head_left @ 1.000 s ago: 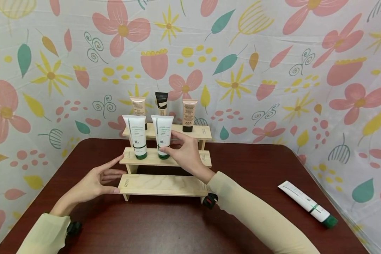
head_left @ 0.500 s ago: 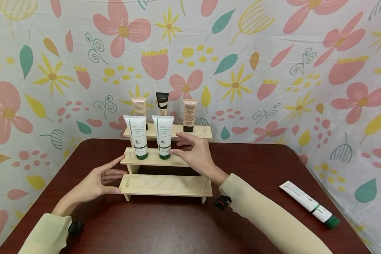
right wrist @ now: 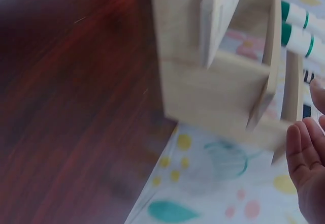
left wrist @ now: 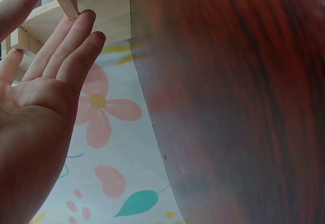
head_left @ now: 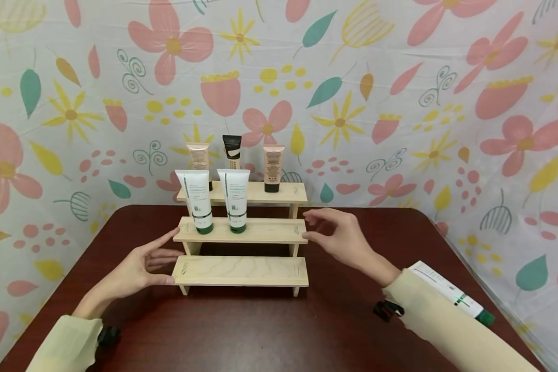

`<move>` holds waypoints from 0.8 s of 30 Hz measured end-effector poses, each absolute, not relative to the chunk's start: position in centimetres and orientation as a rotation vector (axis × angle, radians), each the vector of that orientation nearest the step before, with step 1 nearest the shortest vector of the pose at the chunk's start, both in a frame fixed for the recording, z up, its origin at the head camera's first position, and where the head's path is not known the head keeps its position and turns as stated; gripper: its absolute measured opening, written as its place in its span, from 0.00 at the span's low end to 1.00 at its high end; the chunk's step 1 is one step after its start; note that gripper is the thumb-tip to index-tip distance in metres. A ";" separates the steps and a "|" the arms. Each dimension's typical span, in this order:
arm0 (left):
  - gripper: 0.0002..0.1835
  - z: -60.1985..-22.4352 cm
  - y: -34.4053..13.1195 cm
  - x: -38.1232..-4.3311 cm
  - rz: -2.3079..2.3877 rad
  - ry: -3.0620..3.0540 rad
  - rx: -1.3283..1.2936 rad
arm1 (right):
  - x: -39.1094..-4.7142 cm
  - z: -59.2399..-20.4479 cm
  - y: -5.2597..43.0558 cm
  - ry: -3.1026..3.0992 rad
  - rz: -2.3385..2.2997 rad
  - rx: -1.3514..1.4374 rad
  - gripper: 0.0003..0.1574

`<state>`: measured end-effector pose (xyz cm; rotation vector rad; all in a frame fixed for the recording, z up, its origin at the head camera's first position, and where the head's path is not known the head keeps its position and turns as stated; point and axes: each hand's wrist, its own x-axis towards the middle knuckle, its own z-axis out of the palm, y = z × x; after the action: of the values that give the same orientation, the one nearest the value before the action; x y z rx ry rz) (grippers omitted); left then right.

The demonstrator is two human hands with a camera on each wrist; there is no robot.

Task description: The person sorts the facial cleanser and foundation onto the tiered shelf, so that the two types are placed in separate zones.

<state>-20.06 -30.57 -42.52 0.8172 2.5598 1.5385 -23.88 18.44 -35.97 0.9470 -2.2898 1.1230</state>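
My left hand (head_left: 135, 271) touches the left side of a three-step wooden rack (head_left: 242, 271), fingers extended; in the left wrist view its fingers (left wrist: 71, 56) lie against the wood. My right hand (head_left: 341, 237) is just off the rack's right end, fingers loosely bent and holding nothing. Two white tubes with green caps, the left one (head_left: 197, 199) and the right one (head_left: 235, 199), stand upright on the middle step. On the top step stand a beige tube (head_left: 273, 168), a black-ended tube (head_left: 232, 147) and another beige tube (head_left: 199, 155), the last two partly hidden.
Another white tube (head_left: 442, 284) with a green cap lies on the dark red-brown table (head_left: 242, 330) at the right, partly covered by my right sleeve (head_left: 446, 320). A flower-patterned cloth (head_left: 279, 67) hangs behind the table.
My right hand has let go of the right white tube on the middle step and moved right, past the rack's end. My left hand stays at the rack's left side.
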 end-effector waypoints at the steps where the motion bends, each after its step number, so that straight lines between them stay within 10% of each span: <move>1: 0.60 -42.6 -30.6 -20.1 1.540 2.557 0.817 | -23.7 -36.0 19.3 -2.314 1.092 0.917 0.25; 24: 0.60 -42.5 -30.6 -19.9 1.543 2.566 0.832 | -20.5 -38.1 37.2 -2.682 0.772 0.610 0.24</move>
<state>-19.90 -30.62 -42.51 0.8320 2.5659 1.5429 -20.49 37.18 -38.07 0.6100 -2.6824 0.7716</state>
